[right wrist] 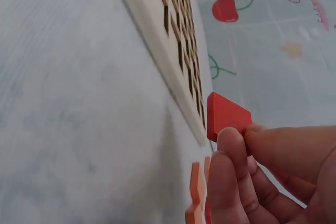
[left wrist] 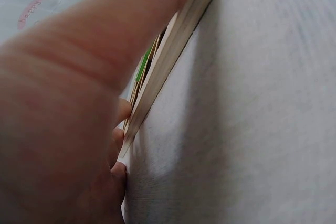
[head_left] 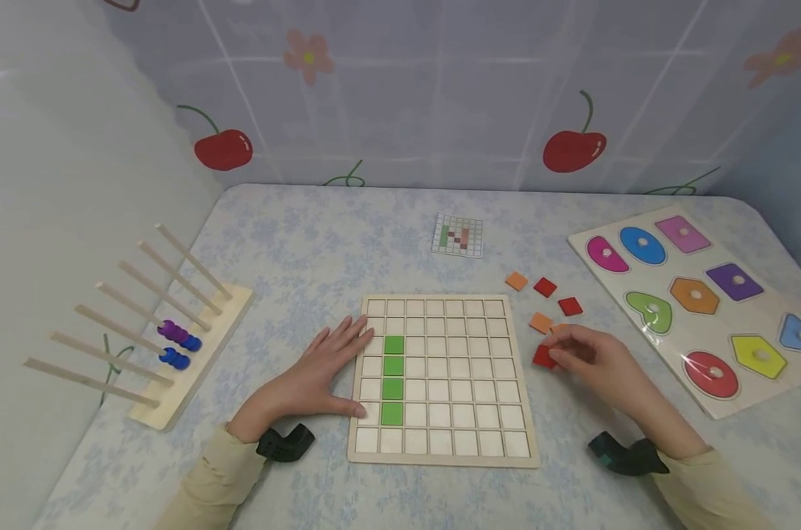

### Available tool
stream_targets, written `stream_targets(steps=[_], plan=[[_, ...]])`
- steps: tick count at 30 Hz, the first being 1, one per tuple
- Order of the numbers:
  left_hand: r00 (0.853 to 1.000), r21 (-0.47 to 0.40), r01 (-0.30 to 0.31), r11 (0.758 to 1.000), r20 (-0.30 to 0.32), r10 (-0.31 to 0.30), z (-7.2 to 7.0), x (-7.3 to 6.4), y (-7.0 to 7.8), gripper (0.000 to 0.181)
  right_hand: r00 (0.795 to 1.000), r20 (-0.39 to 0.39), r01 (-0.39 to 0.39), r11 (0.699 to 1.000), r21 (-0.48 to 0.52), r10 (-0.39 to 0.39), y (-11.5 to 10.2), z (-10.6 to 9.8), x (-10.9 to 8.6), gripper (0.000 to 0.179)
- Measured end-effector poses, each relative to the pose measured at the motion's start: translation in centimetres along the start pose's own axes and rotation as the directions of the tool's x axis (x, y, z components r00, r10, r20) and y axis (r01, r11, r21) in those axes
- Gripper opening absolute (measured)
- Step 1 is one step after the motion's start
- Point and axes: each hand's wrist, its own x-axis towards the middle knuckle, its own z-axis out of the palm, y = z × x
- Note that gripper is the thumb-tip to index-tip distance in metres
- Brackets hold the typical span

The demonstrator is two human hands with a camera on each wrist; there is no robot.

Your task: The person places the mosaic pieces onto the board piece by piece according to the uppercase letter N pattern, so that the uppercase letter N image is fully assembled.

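A wooden grid board (head_left: 445,456) lies flat on the table, with several green square tiles (head_left: 393,366) in a column near its left side. My left hand (head_left: 317,372) rests against the board's left edge, fingers spread, thumb and fingertips touching the frame. To the right of the board, my right hand (head_left: 593,361) pinches a red square tile (head_left: 544,356) between thumb and fingers. The right wrist view shows this red tile (right wrist: 229,117) held up off the table. Near that hand lie loose orange tiles (head_left: 516,280) and red tiles (head_left: 570,306); one orange tile is partly hidden by the fingers.
A small printed grid card (head_left: 457,235) lies behind the board. At the right is a knobbed shape puzzle (head_left: 665,331). On the left stands a wooden peg rack (head_left: 195,368) with slanting pegs and some blue and purple beads (head_left: 173,331).
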Motion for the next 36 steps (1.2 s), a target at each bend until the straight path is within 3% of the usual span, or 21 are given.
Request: stream_targets(steps=[5,9,13,22,27,36], plan=[[1.0,0.001,0.0,1.0,0.002,0.0,0.0,0.0,0.0,0.107,0.999,0.037,-0.014,0.983,0.181,0.007,-2.3,1.3,1.6,0.014],[1.0,-0.006,-0.002,1.0,0.002,0.002,0.1,0.0,-0.1,0.107,0.994,0.112,-0.022,0.942,0.336,-0.017,-4.2,3.2,3.1,0.015],[1.0,-0.006,-0.009,1.0,-0.001,0.009,0.2,0.0,-0.2,0.106,0.982,0.175,-0.01,0.91,0.414,-0.068,-5.7,5.6,4.4,0.013],[1.0,0.005,-0.012,1.0,-0.007,0.012,0.2,-0.1,-0.3,0.106,0.975,0.168,0.099,0.957,0.274,-0.149,-7.9,9.7,5.5,0.009],[1.0,-0.001,-0.008,1.0,-0.003,0.008,0.1,0.0,-0.1,0.106,0.973,0.14,0.156,0.968,0.195,-0.185,-8.4,10.3,5.4,0.01],[1.0,-0.004,0.004,1.0,-0.004,-0.004,0.1,0.0,-0.1,0.107,0.962,0.181,0.183,0.974,0.133,-0.206,-8.6,10.4,5.1,0.009]])
